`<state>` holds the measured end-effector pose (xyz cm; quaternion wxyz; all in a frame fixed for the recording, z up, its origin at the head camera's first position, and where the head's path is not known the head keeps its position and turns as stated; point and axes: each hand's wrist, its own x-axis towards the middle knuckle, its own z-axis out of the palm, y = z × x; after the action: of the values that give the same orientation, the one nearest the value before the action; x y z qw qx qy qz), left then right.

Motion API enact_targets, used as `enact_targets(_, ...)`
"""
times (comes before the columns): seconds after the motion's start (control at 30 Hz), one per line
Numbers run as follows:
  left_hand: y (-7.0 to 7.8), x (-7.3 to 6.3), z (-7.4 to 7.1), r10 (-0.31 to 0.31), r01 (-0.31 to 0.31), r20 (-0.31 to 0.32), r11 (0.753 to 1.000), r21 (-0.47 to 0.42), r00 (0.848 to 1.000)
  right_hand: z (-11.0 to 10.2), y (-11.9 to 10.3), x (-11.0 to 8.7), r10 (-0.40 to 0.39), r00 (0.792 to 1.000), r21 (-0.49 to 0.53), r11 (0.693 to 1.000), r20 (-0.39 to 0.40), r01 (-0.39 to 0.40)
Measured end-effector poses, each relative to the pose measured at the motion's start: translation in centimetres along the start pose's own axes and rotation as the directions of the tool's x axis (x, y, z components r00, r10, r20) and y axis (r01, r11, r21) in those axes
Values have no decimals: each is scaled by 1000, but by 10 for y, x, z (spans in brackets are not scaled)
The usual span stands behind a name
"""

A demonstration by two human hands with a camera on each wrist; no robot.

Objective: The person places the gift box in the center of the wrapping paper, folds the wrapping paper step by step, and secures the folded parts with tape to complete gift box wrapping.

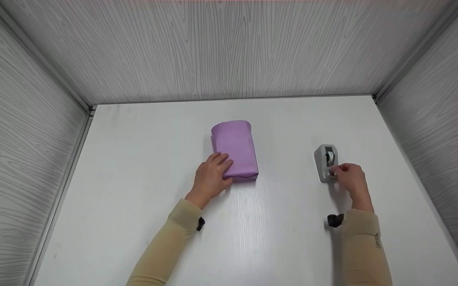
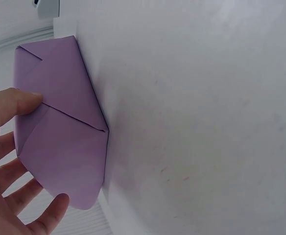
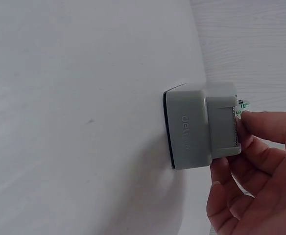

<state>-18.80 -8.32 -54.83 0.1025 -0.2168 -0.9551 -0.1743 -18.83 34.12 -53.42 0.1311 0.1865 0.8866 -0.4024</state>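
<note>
A parcel wrapped in purple paper lies at the middle of the white table. My left hand holds its near left corner, fingers over the top and thumb against the near end. That end's folded flaps show in the left wrist view, with the thumb on them at a crease. Over to the right stands a grey tape dispenser. At its toothed cutting edge, my right hand pinches the tape between thumb and forefinger; the other fingers curl beneath the dispenser's front.
The white tabletop ends at a grey wood-grain back panel. Similar panels stand along the left and right sides. A small black device is worn at the right wrist.
</note>
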Motion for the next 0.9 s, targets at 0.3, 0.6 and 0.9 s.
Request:
enact_targets(0.3, 0, 0, 0, -1, 1, -4, 1000, 6, 1000, 1, -1, -1, -21, 1000, 6, 1000, 17, 21)
enact_targets(0.6, 0, 0, 1, -8, 8, -7, 1000, -3, 1000, -1, -10, -2, 29, 996, 81, 996, 80, -36)
enact_targets(0.9, 0, -1, 2, 2, -2, -13, 1000, -14, 1000, 1, -14, -6, 156, 982, 219, 959, 109, -177)
